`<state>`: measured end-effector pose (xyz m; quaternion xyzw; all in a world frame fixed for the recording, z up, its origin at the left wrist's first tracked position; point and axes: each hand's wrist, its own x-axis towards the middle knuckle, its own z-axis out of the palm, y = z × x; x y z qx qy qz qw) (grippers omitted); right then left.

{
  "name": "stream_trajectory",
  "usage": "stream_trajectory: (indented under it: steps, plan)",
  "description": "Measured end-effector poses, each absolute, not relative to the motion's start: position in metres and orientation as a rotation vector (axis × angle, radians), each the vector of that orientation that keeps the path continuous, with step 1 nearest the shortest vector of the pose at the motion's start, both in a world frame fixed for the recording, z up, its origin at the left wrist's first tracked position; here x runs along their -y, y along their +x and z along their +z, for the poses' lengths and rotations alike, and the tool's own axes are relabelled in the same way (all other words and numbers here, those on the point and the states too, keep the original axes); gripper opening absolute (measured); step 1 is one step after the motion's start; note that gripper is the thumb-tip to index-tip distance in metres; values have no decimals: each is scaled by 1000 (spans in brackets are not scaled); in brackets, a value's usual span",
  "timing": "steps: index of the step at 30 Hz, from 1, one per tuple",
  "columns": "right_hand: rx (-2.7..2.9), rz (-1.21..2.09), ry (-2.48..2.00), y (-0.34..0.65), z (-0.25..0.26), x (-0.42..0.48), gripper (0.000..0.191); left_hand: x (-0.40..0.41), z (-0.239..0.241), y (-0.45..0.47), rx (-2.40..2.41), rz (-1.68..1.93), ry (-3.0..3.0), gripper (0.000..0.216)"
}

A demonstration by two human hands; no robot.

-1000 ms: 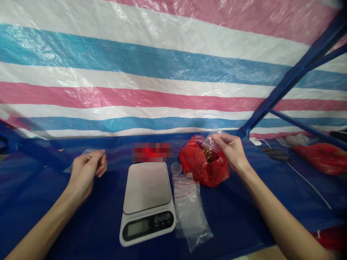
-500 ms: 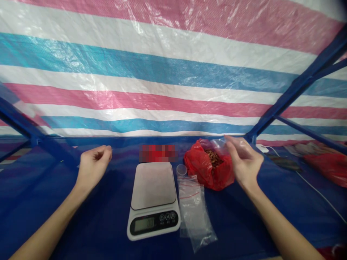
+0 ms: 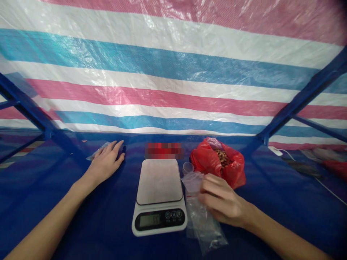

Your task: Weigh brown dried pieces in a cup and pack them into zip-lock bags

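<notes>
My left hand (image 3: 105, 164) lies on the blue surface at the left, its fingers spread. A small clear plastic bag (image 3: 98, 151) shows beneath and beyond those fingers. At the right, my right hand (image 3: 222, 200) has its fingers curled and pinched at the upper part of the clear zip-lock bags (image 3: 207, 227); the fingertips are partly hidden. Left of these bags stands a white kitchen scale (image 3: 159, 182), its plate bare and its display reading about zero. Behind my right hand sits an open red plastic bag (image 3: 204, 157) holding small brown pieces (image 3: 222, 157).
A small clear cup (image 3: 188, 168) stands between scale and red bag. Behind the scale lies a red, blurred-out item (image 3: 164, 151). Blue frame bars (image 3: 298, 99) slope at both sides before a striped sheet (image 3: 162, 94). A white plug (image 3: 275, 151) with a cable lies far right.
My left hand has opened and come down onto the small clear bag. My right hand has moved from beside the red bag, down and left to the zip-lock bags; the view has shifted slightly.
</notes>
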<state>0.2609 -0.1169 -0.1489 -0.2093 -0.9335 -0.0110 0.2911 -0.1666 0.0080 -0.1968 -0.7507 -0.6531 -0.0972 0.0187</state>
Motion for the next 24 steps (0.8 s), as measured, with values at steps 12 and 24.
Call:
stream_trajectory:
  steps: [12, 24]
  plan:
    - [2622, 692, -700, 254, -171, 117, 65, -3, -189, -166, 2143, -263, -2202, 70]
    - [2650, 468, -909, 243, -170, 128, 43, 1, -200, -144, 1933, -412, -2371, 57]
